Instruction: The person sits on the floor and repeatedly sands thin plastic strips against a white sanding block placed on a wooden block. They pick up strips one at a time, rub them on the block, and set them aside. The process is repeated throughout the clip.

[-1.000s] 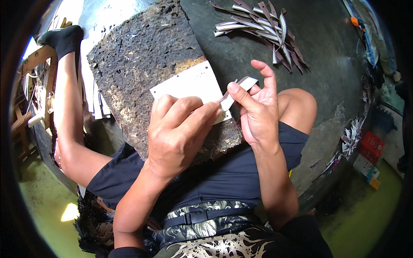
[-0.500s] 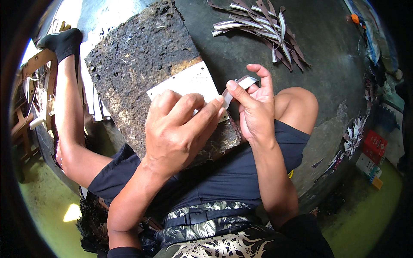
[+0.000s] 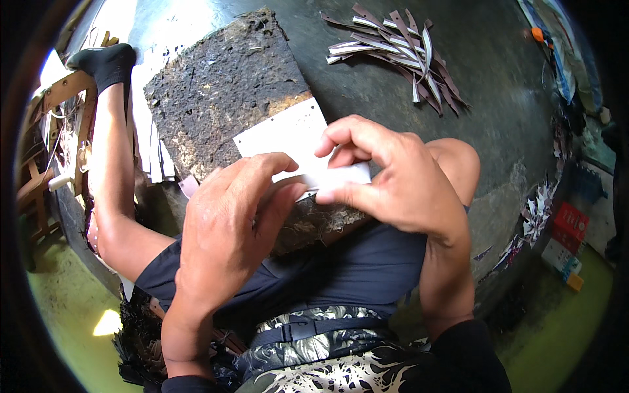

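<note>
A narrow strip (image 3: 320, 177), pale and slightly blurred, stretches between my two hands above the lower part of a white plate with small holes (image 3: 283, 133). My left hand (image 3: 226, 226) is closed, its thumb and forefinger pinching the strip's left part. A brownish-pink strip end (image 3: 189, 186) shows beyond that hand; whether it belongs to the same strip is hidden. From the right, my right hand (image 3: 403, 173) pinches the strip between thumb and fingers. The plate lies on a dark, rough, slab-like block (image 3: 219, 78) in front of my lap.
A loose pile of brown and white strips (image 3: 400, 49) lies on the dark floor at the far right. Long white pieces (image 3: 151, 147) are beside the block's left edge, near my outstretched leg (image 3: 108, 150). Wooden frames (image 3: 69, 92) stand far left; scraps (image 3: 538, 208) and a red box (image 3: 569, 223) are at right.
My right hand has turned over and moved inward above the plate. My left hand has shifted left and down. The strip has swung from pointing up-right to lying nearly level between both hands.
</note>
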### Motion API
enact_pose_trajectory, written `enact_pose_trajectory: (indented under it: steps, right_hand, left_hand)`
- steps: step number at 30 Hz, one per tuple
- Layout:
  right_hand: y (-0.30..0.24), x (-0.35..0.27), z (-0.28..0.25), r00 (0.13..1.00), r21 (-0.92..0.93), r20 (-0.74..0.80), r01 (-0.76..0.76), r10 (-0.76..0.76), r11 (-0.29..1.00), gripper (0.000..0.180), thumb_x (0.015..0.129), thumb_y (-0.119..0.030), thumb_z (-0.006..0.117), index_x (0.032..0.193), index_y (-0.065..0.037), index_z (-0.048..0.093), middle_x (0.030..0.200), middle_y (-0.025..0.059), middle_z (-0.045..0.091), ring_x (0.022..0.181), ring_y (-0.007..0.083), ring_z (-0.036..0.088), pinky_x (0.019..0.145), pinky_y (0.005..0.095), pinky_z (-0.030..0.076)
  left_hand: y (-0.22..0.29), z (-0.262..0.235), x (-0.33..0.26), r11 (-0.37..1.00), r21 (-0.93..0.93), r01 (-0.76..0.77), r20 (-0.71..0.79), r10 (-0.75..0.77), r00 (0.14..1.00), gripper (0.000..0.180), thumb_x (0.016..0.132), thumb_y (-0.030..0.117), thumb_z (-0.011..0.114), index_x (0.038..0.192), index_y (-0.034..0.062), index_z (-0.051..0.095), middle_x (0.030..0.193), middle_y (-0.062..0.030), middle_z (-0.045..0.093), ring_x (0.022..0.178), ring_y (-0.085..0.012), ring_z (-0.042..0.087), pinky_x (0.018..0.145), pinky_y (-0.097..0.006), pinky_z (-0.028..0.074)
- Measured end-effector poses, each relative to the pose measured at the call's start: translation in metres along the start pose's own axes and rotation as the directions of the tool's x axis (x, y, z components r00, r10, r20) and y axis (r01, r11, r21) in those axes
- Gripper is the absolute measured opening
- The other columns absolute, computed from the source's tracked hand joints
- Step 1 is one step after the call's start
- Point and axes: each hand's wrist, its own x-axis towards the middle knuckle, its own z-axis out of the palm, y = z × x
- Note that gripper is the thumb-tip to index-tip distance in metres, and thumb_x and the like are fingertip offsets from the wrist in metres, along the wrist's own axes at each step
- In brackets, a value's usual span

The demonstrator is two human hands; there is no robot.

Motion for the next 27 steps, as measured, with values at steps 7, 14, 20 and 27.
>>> enact_pose_trajectory:
  steps: [7,14,20,27]
  right_hand:
    - [0.026,0.005,0.01,0.961,0.181,-0.163,-0.193,0.223,0.964,0.021,0.096,-0.001,0.089,0.115,0.0,0.081,0.098,-0.0024,0.073,0.088,0.0045,0.063,0.078,0.0223,0.053]
    - [0.038,0.011,0.022,0.961,0.264,-0.198,-0.136,0.192,0.955,0.016,0.099,-0.001,0.086,0.114,0.001,0.081,0.101,-0.0001,0.077,0.089,0.0054,0.067,0.081,0.0219,0.056]
    - [0.055,0.007,0.017,0.965,0.549,-0.159,-0.088,0.207,0.831,0.014,0.105,-0.005,0.083,0.117,0.001,0.08,0.103,0.0014,0.079,0.092,0.0068,0.07,0.084,0.0224,0.058]
    - [0.054,0.009,0.024,0.925,0.659,-0.18,-0.14,0.335,0.739,0.015,0.11,-0.012,0.079,0.113,0.002,0.08,0.095,-0.0012,0.077,0.085,0.0016,0.064,0.074,0.0203,0.053]
  left_hand:
    - [-0.01,0.018,-0.008,0.948,0.315,0.052,-0.1,-0.021,0.995,0.031,0.097,0.016,0.084,0.125,0.0099,0.071,0.102,-0.0105,0.072,0.103,-0.0308,0.07,0.095,-0.044,0.051]
    - [-0.014,0.046,0.014,0.949,0.238,-0.208,-0.263,0.269,0.926,0.041,0.09,0.012,0.09,0.129,0.0107,0.078,0.117,-0.01,0.074,0.108,-0.0324,0.068,0.097,-0.046,0.053]
    - [-0.033,0.06,0.022,0.937,0.173,-0.302,-0.348,0.345,0.871,0.031,0.089,0.015,0.091,0.119,0.017,0.084,0.104,0.0001,0.073,0.092,-0.0244,0.064,0.083,-0.041,0.047]
    - [-0.035,0.062,0.022,0.907,0.226,-0.354,-0.339,0.414,0.845,0.032,0.086,0.014,0.093,0.118,0.0137,0.086,0.101,-0.001,0.071,0.087,-0.0236,0.063,0.078,-0.041,0.049]
